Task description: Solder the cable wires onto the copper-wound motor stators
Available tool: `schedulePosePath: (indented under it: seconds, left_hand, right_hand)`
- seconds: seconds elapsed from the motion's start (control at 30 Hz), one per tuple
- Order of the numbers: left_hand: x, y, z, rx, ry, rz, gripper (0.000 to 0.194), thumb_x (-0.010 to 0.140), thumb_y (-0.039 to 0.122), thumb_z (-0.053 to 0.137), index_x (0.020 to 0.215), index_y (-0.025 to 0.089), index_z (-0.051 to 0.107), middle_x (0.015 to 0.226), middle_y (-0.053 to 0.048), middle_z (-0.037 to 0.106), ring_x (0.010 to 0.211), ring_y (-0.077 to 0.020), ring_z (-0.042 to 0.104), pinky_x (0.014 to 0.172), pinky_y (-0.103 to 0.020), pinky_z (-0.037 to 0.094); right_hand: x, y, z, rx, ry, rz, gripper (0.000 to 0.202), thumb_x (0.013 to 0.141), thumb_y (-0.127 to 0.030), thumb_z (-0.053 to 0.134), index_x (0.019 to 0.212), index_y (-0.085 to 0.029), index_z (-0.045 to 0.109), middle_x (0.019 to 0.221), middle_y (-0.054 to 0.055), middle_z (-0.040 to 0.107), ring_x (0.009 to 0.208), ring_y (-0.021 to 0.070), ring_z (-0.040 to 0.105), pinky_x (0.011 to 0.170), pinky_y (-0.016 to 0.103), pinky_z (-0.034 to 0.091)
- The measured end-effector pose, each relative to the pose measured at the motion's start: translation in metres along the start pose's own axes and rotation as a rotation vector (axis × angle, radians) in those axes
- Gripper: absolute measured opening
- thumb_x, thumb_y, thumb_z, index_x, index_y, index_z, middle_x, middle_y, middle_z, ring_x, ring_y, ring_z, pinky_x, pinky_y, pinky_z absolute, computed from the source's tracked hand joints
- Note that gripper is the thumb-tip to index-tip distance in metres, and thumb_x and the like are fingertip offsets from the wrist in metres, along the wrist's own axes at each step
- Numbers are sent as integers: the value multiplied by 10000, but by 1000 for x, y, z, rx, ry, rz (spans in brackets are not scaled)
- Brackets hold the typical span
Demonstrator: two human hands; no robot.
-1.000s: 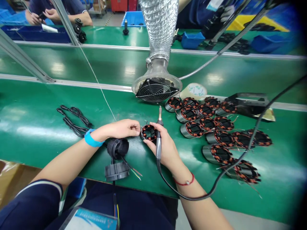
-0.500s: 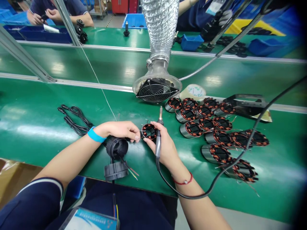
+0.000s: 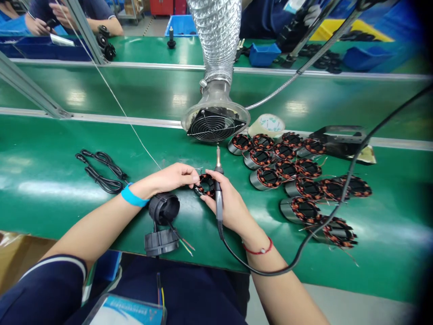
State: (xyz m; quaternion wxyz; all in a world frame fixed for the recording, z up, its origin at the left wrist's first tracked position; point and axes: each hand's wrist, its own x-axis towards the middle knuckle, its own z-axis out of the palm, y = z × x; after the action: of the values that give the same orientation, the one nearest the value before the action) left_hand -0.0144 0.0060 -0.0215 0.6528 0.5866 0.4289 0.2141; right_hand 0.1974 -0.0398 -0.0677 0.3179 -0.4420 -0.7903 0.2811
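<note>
My right hand (image 3: 232, 203) is closed around a soldering iron (image 3: 219, 198), its tip pointing away from me, while thumb and fingers also steady a motor stator (image 3: 207, 184) with copper windings. At the stator's left edge, my left hand (image 3: 179, 176) is pinched; a thin solder wire (image 3: 130, 124) runs down from the upper left into it. The fingertips touch the stator's rim, covering part of it. Below my left wrist sit a black round housing (image 3: 164, 208) and a black ribbed cap (image 3: 161, 242) with coloured wires coming out.
Several more stators (image 3: 265, 178) stand on the right of the green bench. A fume extractor fan (image 3: 216, 125) hangs ahead, beside a tape roll (image 3: 267, 125). Coiled black cables (image 3: 101, 171) lie left. The iron's cord (image 3: 297, 259) loops over my right forearm. Co-workers sit across the bench.
My left fingers have moved onto the stator's left rim, from just beside it. The solder wire now hangs in a slacker curve. My right hand keeps holding the soldering iron and stator.
</note>
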Motion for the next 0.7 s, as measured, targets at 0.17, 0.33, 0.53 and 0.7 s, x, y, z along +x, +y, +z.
schedulePosePath:
  seconds: [0.17,0.33,0.53,0.7]
  left_hand:
    - [-27,27,-9,438,87,68,228,906,354,537,935,147,626,779,-3,618,702,-122,531,665,-245,403]
    - [-82,66,-7,781,-424,124,200,910,212,581,1089,208,670,1035,-24,715,885,-152,657,741,-226,441]
    - [-98,47,13,1038,-338,115,169,927,191,550,946,210,717,895,-10,737,817,-165,674,680,-248,413]
    - [-71,38,8,950,33,64,229,946,263,526,1012,186,731,954,-41,755,810,-170,668,690,-243,408]
  right_hand:
    - [-1,10,-13,20,-5,6,633,846,-219,604,1423,-260,347,1412,139,514,1311,301,514,1096,546,424]
    - [-2,9,-23,77,169,-64,637,836,-187,586,1416,-265,336,1435,121,524,1356,281,483,1130,530,385]
    - [0,-12,-26,64,361,-144,441,872,-177,592,1291,-258,481,1181,84,703,1140,241,661,995,449,523]
    - [0,-39,-24,164,372,-49,358,891,-163,565,1231,-271,530,1060,44,736,984,201,721,877,386,590]
